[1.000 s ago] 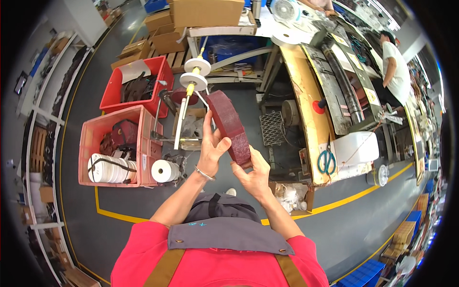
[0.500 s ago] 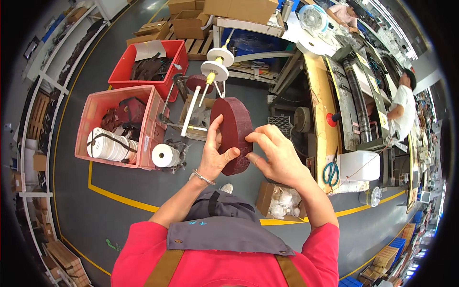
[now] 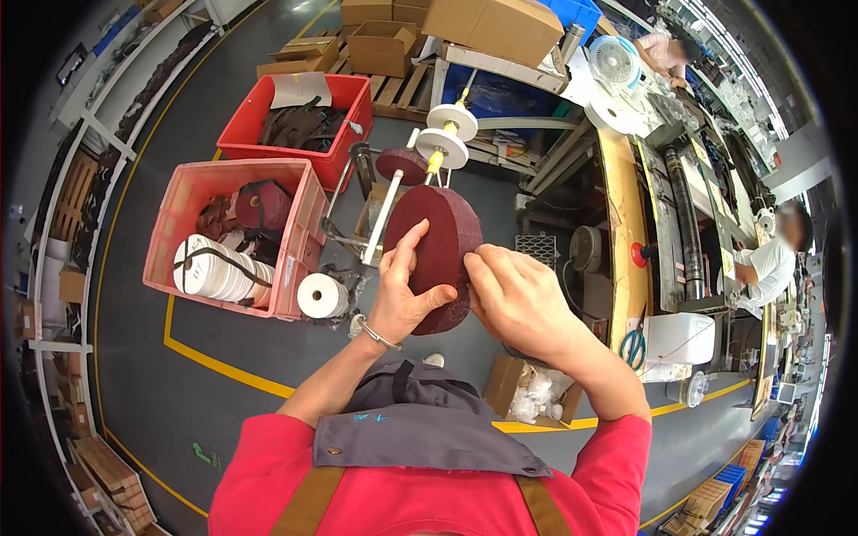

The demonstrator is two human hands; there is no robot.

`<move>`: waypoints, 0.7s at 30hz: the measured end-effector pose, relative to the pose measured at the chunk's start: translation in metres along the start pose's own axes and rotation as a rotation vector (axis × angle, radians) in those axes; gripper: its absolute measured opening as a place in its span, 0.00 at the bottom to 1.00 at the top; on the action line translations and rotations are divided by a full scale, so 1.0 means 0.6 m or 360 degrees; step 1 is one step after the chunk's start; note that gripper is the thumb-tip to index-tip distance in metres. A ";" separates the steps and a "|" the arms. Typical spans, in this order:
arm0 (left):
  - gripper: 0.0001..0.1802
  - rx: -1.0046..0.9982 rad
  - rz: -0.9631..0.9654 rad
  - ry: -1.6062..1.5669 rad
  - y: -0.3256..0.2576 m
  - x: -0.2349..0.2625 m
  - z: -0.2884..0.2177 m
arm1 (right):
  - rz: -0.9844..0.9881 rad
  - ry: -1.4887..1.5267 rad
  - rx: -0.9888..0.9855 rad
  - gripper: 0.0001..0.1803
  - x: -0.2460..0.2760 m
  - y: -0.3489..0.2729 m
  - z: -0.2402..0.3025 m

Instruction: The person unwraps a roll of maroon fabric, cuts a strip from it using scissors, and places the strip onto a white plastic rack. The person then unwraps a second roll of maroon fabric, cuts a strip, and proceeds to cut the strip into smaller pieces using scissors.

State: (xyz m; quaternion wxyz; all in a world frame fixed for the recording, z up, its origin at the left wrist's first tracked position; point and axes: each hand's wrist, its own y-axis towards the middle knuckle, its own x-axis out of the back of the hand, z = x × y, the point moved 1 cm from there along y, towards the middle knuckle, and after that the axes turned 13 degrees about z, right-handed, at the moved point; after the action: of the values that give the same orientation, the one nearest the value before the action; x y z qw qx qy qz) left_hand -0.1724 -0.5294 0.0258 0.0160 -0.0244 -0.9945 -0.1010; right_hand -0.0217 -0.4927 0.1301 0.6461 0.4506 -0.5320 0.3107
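Observation:
A thick, dark red roll of wound strip (image 3: 445,213) is held up on edge in front of my chest. My left hand (image 3: 393,299) grips it from the near left, with the fingers and thumb spread over its flat face. At the right rim, my right hand (image 3: 527,299) has its fingers curled and pinched against the wound edge; the fingertips are partly hidden, so a loose strip end cannot be made out. Just beyond the roll stands a rack with white discs (image 3: 441,148) on a yellow-wrapped rod and a smaller dark red roll (image 3: 400,166).
On the left are a pink crate (image 3: 304,214) with white rolls and a red crate (image 3: 357,121). A white roll (image 3: 323,296) stands on the floor. To the right are a workbench (image 3: 618,179) with scissors (image 3: 633,348) and a carton (image 3: 506,386). Two people work farther right.
My view has shifted, so the rack and crates sit farther right. The right hand's fingers have drawn in closer together at the roll's rim; the left hand keeps its grip.

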 end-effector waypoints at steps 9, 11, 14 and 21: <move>0.53 0.0069 0.0082 0.0160 0.038 0.141 0.004 | 0.0018 -0.0116 -0.0033 0.17 -0.041 0.137 0.014; 0.52 0.0076 0.0105 0.0137 0.046 0.168 0.006 | -0.0015 -0.0010 -0.0078 0.16 -0.050 0.162 0.017; 0.53 0.0074 0.0158 0.0026 0.059 0.195 0.013 | -0.0093 0.0030 -0.0158 0.14 -0.060 0.191 0.025; 0.56 0.0087 0.0535 -0.0718 0.077 0.219 0.019 | -0.0095 0.0126 -0.0530 0.07 0.010 0.221 0.005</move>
State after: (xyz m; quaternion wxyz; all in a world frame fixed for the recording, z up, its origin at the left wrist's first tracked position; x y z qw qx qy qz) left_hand -0.3012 -0.4757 0.0289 -0.1885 -0.2105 -0.9572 -0.0621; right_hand -0.1384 -0.4425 0.1692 0.7412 0.3403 -0.5367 0.2164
